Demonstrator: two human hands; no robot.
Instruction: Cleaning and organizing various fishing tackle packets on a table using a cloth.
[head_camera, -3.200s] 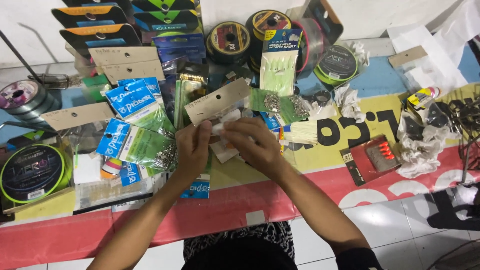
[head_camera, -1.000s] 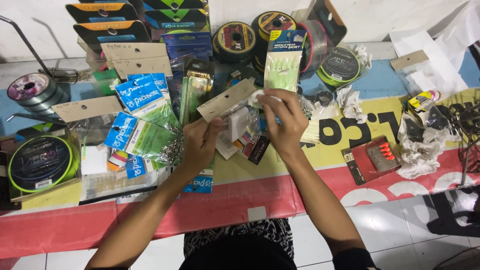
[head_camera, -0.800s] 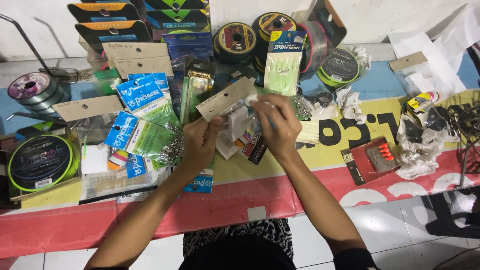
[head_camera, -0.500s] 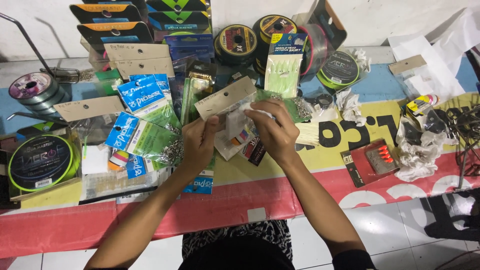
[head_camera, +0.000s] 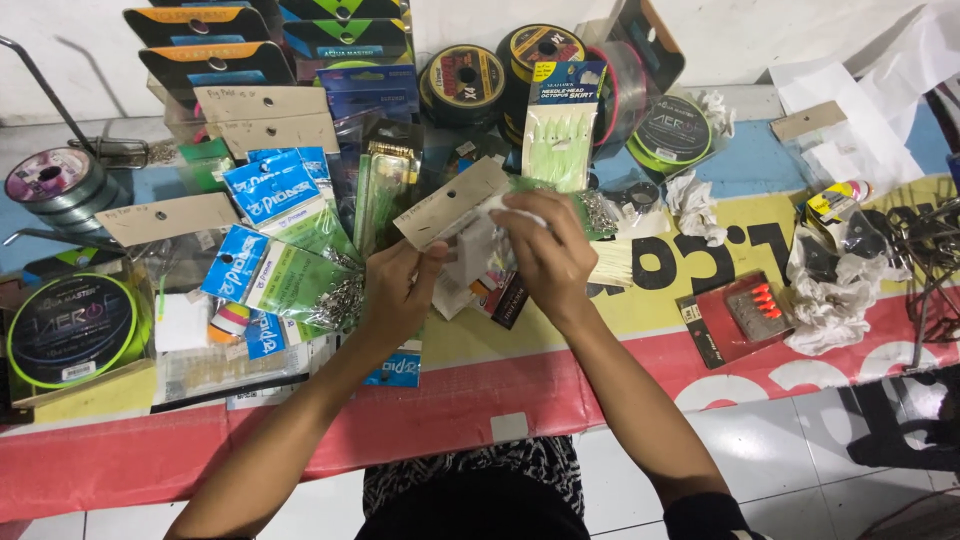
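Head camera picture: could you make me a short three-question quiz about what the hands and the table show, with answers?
1. True or false: the left hand holds a clear packet with a brown card header.
2. Which lies nearest the right edge of the table?
A. the red packet of small orange floats
B. the big spool of green line
C. the blue and green packets of swivels
3. Fill in: the right hand pinches something ____ in colour at the packet's top.

Key
1. True; the card has two punched holes.
2. A.
3. White; what it is cannot be made out.
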